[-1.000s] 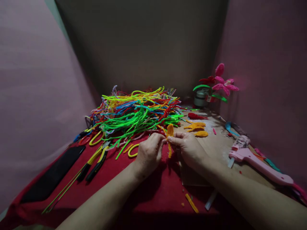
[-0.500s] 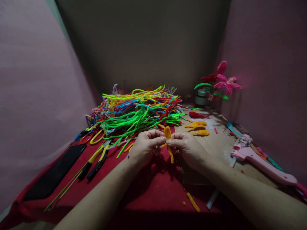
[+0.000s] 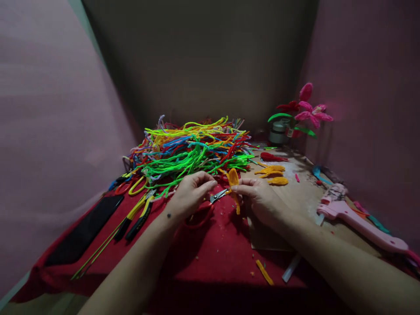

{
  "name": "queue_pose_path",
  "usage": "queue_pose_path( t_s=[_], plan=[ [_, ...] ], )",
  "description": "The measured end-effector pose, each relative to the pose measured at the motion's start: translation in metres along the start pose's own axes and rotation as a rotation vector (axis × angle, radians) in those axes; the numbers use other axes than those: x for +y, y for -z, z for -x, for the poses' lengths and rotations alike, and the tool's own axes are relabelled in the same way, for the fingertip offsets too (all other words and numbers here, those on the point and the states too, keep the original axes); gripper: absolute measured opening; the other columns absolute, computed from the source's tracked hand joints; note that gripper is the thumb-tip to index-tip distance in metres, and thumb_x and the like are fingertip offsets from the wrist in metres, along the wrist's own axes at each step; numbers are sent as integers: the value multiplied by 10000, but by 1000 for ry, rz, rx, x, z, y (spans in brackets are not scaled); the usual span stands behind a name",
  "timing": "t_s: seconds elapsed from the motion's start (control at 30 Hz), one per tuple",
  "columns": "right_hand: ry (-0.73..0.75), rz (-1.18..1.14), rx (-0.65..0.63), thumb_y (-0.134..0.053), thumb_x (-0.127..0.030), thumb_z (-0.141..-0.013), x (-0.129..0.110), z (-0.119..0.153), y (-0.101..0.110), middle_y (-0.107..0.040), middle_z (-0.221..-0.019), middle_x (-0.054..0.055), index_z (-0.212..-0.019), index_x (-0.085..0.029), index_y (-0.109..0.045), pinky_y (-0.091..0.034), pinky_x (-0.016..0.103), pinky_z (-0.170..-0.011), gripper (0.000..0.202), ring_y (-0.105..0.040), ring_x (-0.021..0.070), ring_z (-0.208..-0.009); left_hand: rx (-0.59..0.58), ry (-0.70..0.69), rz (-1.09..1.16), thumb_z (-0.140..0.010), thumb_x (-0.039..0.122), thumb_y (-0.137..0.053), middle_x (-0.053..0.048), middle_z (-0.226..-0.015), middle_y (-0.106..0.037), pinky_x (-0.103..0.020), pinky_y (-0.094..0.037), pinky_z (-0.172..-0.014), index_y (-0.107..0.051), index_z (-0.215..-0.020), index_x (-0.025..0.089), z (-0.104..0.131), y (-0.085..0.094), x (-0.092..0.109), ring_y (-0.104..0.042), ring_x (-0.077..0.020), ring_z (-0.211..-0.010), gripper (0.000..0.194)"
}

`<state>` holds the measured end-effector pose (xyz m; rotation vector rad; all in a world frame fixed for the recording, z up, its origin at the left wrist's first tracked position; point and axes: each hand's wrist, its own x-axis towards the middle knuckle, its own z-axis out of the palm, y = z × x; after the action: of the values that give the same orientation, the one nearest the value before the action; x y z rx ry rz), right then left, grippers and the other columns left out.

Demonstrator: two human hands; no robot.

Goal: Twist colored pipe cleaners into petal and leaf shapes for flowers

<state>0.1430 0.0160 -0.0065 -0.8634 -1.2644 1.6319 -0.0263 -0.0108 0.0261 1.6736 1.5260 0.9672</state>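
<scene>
My right hand pinches an orange pipe-cleaner petal between thumb and fingers; its looped top stands upright and a tail hangs below the fingertips. My left hand is to the left of it, a small gap away, with thumb and index finger drawn together; what they hold, if anything, is too small to make out. Beneath the left hand are red-handled scissors, their blades pointing toward the petal. More orange petals and a red petal lie on the board beyond my right hand.
Behind my hands is a heap of coloured pipe cleaners. Pliers and a black phone lie left on the red cloth. A pink glue gun rests right, on the board. Pink flowers stand behind.
My left hand has moved left, off the petal, uncovering the scissors beneath. The right hand keeps the petal at nearly the same place. The view has shifted slightly.
</scene>
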Motion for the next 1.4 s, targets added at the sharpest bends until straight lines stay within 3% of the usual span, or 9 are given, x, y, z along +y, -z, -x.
queue_pose_path(
  t_s=[0.1, 0.17, 0.27, 0.4, 0.63, 0.83, 1.03, 1.2, 1.4],
  plan=[
    [36, -22, 35, -590, -182, -609, -1, -4, 3, -445, -449, -40, -479, -158, -496, -256, 242, -446, 162, -356, 67, -419, -117, -59, -470, -773, 346, -494, 0, -664, -553, -230, -348, -549, -574, -734, 171, 13, 17, -7, -489, -126, -611, 196],
    [31, -40, 45, -600, -180, -599, -1, -6, 5, -463, -462, -38, -502, -155, -516, -261, 240, -448, 131, -367, 70, -430, -133, -84, -789, -762, 309, -500, -19, -755, -581, -246, -340, -573, -572, -767, 190, 23, 23, -15, -506, -148, -665, 139],
    [9, -47, 55, -618, -193, -595, -1, -7, 6, -461, -452, -41, -520, -155, -515, -240, 234, -423, 133, -353, 67, -411, -144, -115, -1015, -775, 235, -453, -51, -884, -580, -269, -354, -620, -548, -852, 194, 33, 23, -27, -520, -169, -737, 129],
    [-27, -127, 66, -640, -198, -582, 3, -9, 8, -492, -495, -41, -606, -158, -532, -247, 223, -419, 118, -379, 68, -418, -144, -131, -1072, -802, 228, -402, -74, -936, -561, -293, -370, -675, -523, -906, 188, 31, 19, -40, -525, -190, -809, 165],
    [-50, -158, 60, -657, -207, -582, 10, -14, 12, -533, -544, -27, -672, -164, -550, -252, 222, -427, 146, -391, 73, -437, -189, -152, -998, -761, 170, -417, -48, -768, -575, -266, -318, -572, -532, -767, 183, 19, 25, -46, -489, -159, -649, 116],
    [-53, -133, 94, -671, -205, -562, 2, -10, 9, -491, -483, -35, -593, -157, -521, -223, 223, -407, 161, -381, 66, -410, -109, -78, -857, -771, 221, -421, -50, -867, -612, -258, -378, -655, -569, -896, 193, 36, 58, -37, -534, -163, -746, 195],
    [-36, -109, 59, -652, -207, -585, 1, -8, 8, -418, -426, -51, -539, -163, -477, -176, 234, -399, 186, -307, 53, -373, -76, 31, -905, -767, 205, -389, -36, -778, -596, -259, -389, -653, -564, -792, 196, 59, 83, -57, -524, -166, -722, 177],
    [-44, -94, 67, -638, -203, -603, 2, -8, 8, -412, -434, -47, -542, -167, -470, -172, 242, -410, 182, -302, 53, -380, -65, 44, -917, -778, 183, -384, -62, -877, -612, -285, -403, -699, -571, -853, 201, 66, 83, -68, -549, -190, -803, 202],
    [-48, -148, 38, -632, -186, -591, 7, -11, 10, -443, -495, -34, -594, -175, -477, -206, 239, -420, 155, -344, 69, -423, 57, -31, -1079, -837, 238, -352, -95, -874, -584, -315, -400, -680, -575, -876, 182, 60, 66, -52, -531, -217, -793, 233]
  ],
)
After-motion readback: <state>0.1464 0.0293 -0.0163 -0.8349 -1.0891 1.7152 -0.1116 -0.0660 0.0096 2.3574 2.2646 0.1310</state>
